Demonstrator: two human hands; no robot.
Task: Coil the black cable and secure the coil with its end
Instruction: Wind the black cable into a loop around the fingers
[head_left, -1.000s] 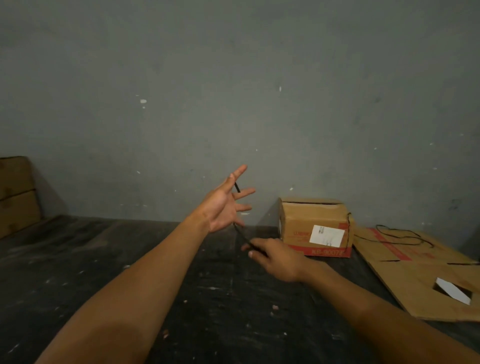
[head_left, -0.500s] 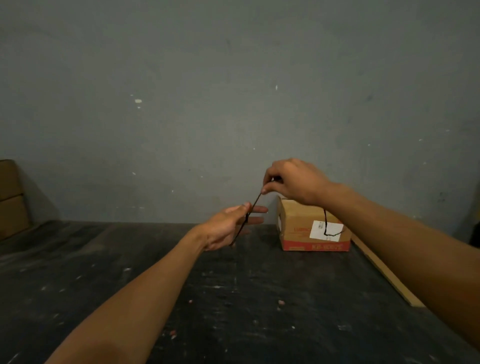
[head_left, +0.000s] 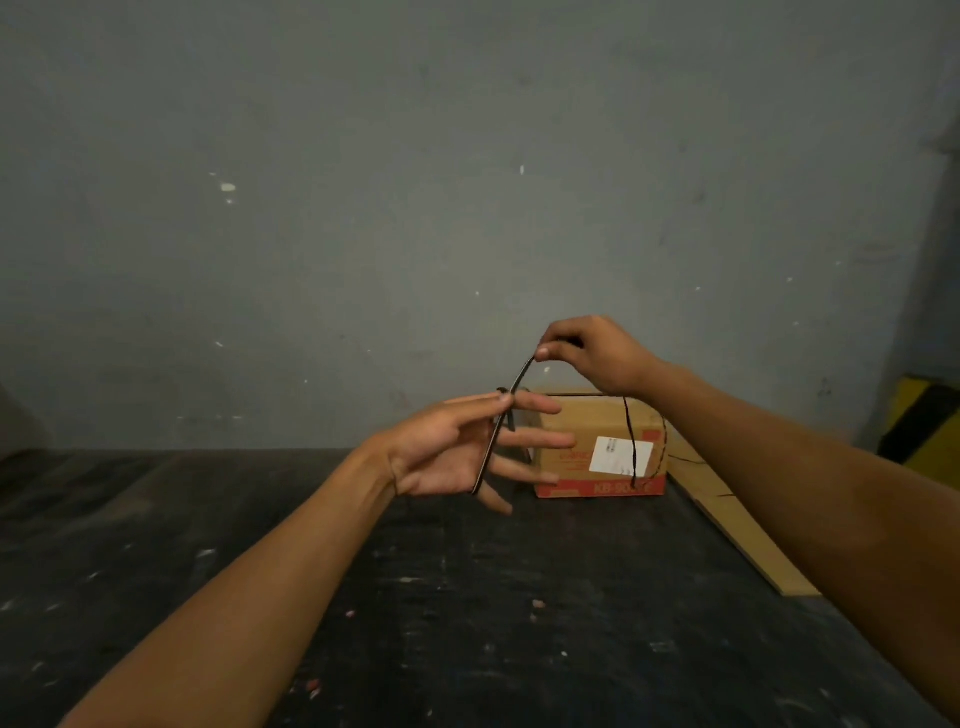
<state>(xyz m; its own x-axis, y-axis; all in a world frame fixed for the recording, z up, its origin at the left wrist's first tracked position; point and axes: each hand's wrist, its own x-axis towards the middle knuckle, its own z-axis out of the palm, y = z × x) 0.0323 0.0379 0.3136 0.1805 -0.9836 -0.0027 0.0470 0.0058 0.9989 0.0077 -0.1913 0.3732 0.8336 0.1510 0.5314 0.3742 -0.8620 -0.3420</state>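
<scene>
Right now I'm seeing the cable (head_left: 493, 441) at frame centre, crossing my left hand (head_left: 457, 452), whose fingers are spread straight, gripping nothing; my right hand (head_left: 592, 353) is pinching it above. Slack is dangling before the box (head_left: 602, 447); loops risk slipping off those fingers.

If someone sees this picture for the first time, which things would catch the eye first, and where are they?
First, the two bare hands raised in the middle: the right hand pinches a thin black cable that runs down across the spread fingers of the left hand. Behind them, a small brown cardboard box with a white label stands on the dark scuffed table, against the grey wall.
</scene>
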